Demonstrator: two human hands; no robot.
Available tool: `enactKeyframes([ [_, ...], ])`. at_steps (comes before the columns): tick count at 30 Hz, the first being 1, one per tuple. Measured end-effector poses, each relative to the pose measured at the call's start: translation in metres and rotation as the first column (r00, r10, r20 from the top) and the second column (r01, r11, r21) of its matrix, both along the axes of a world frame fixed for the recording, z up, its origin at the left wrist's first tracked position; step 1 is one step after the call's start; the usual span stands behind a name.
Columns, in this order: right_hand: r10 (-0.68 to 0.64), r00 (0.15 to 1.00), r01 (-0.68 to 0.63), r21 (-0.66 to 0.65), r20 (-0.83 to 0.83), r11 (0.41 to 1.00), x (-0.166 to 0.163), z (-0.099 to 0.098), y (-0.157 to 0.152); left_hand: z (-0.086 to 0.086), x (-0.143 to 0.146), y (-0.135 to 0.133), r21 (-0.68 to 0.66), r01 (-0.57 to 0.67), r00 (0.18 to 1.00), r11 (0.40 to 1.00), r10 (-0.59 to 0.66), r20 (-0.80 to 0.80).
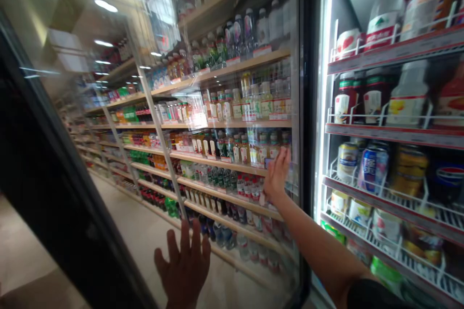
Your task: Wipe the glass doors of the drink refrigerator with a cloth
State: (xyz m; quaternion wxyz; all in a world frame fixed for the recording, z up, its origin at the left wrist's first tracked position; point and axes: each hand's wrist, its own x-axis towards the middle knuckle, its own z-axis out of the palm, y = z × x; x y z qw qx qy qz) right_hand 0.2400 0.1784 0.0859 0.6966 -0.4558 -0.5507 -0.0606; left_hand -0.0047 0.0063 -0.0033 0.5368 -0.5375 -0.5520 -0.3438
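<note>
Palms only: we're pressing right hand (277,174) and left hand (184,265), both spread flat, gripping nothing, on the black-framed glass cooler door (232,34) beside white wire can shelves (406,203), likely risking a slip that lets it swing.

Dark bottle with blue label (447,178): I read "PEPSI" in white letters; it stands on a wire shelf of the lit cooler.
Blue-and-white can (373,166): lettering too blurred for me.
Red price strips (395,50): print too small to read.
Bottles behind the clear glass door (145,231): labels blurred, nothing legible.
</note>
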Motion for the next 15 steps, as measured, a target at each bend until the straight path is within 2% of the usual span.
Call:
enactKeyframes([
  [4,-0.024,0.952,-0.032,0.175,0.305,0.984,-0.04,0.036,-0.037,0.001,0.001,-0.001,-0.002,-0.005,1.0,1.0,0.005,-0.002],
  [7,-0.069,0.885,-0.049,0.241,0.459,0.969,-0.071,0.068,-0.061,0.003,0.002,-0.002,-0.007,-0.025,1.0,1.0,0.024,-0.017],
  [11,-0.122,0.792,-0.137,0.369,0.598,0.919,-0.11,0.097,-0.094,0.003,0.001,-0.002,-0.003,-0.006,1.0,1.0,0.006,0.003],
  [15,-0.172,0.74,-0.222,0.476,0.651,0.851,-0.135,0.12,-0.12,-0.002,-0.003,0.0,-0.02,0.076,0.995,0.997,-0.074,0.071],
])
